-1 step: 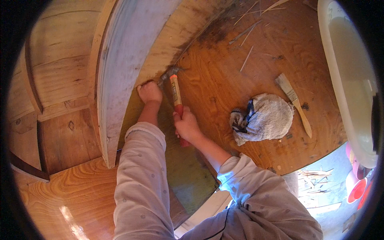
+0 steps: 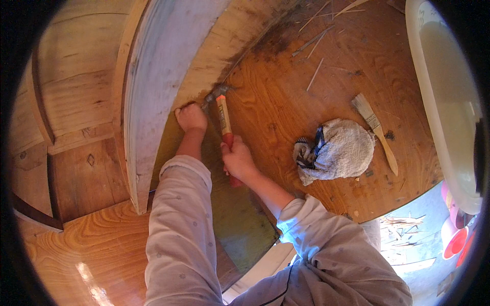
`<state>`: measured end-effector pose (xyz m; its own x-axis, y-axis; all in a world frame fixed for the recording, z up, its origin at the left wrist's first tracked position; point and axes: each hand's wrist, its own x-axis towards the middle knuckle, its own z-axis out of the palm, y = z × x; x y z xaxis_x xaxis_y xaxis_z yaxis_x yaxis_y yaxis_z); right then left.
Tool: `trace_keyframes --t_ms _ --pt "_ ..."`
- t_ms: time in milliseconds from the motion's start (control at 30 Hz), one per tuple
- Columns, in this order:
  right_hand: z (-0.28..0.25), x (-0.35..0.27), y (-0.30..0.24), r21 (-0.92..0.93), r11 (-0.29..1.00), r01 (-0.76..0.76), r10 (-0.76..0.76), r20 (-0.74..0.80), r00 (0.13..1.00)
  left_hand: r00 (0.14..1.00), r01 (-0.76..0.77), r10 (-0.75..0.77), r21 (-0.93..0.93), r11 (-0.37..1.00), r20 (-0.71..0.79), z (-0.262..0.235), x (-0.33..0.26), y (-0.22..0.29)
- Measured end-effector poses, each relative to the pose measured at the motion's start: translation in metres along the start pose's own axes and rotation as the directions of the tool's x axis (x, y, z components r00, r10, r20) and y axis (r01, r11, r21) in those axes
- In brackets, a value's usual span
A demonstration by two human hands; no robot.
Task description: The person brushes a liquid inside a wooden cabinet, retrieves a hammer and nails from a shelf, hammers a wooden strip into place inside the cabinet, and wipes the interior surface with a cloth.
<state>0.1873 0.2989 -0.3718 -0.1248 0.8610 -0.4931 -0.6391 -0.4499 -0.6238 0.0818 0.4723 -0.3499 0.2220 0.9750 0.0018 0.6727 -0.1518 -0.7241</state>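
My right hand [image 2: 238,159] is wrapped round the red grip of a hammer [image 2: 224,117] with a pale wooden handle. The dark metal head is at the foot of an upright wooden panel [image 2: 217,48], where it meets the brown wood-grain surface [image 2: 270,109]. Just left of the hammer head, my left hand [image 2: 192,118] is closed in a fist against the panel's lower edge. Whatever its fingers hold is hidden. Beneath my forearms lies a greenish-yellow board [image 2: 237,229].
A bunched grey cloth [image 2: 347,150] and a flat paintbrush [image 2: 376,130] lie to the right. Thin wood slivers [image 2: 315,75] are scattered at the far side. A pale basin [image 2: 418,56] stands at the right edge. A whitish upright board [image 2: 153,92] rises on the left.
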Motion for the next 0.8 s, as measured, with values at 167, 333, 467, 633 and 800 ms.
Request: trace_keyframes --t_ms 167,333,467,633,800 --pt "-0.006 0.0 -0.005 -0.05 0.999 0.002 -0.002 -0.006 1.0 1.0 0.012 -0.012 0.011 1.0 0.017 0.003 -0.001 -0.005" --pt "-0.009 -0.008 -0.014 0.001 0.999 -0.034 0.034 0.006 0.999 0.999 -0.009 0.011 -0.069 0.998 0.034 0.001 -0.001 -0.004" --pt "0.003 0.01 0.009 -0.105 0.994 0.0 -0.001 -0.012 1.0 1.0 -0.007 0.007 -0.009 1.0 0.014 -0.006 -0.001 0.0" --pt "-0.005 -0.006 0.0 -0.035 0.999 -0.042 0.043 0.044 0.998 1.0 0.003 -0.003 -0.024 1.0 0.028 -0.003 -0.005 -0.003" --pt "-0.002 0.003 0.007 -0.117 0.993 -0.005 0.012 0.055 0.998 1.0 -0.014 0.014 0.017 1.0 0.017 -0.002 0.0 -0.003"
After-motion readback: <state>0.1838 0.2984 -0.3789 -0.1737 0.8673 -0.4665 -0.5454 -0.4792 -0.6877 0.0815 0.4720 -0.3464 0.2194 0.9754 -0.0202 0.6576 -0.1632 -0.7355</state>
